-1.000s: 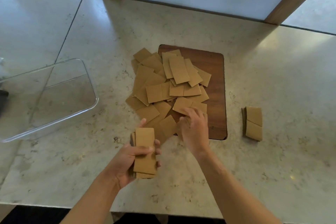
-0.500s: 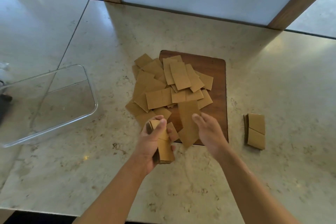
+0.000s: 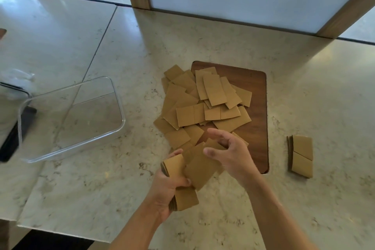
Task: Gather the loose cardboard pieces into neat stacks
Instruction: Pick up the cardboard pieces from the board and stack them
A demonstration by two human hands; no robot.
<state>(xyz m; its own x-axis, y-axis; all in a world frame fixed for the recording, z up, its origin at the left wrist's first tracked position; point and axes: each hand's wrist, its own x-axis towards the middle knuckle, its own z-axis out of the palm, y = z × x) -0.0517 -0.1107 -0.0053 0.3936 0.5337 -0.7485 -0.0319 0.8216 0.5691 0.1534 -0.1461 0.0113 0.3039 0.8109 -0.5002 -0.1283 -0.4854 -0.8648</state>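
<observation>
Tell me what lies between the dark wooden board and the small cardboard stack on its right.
Nothing: in the head view only bare speckled countertop separates the dark wooden board from the small cardboard stack.

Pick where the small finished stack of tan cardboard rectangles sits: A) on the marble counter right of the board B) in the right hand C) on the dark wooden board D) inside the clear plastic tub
A: the small finished stack of tan cardboard rectangles lies on the pale marble counter, apart from the dark wooden board on its right side; the clear plastic tub holds no cardboard.

Two hands (image 3: 168, 187) (image 3: 231, 154), one clear container (image 3: 71, 118), one wooden board (image 3: 255, 107), many cardboard pieces (image 3: 205, 99)
</observation>
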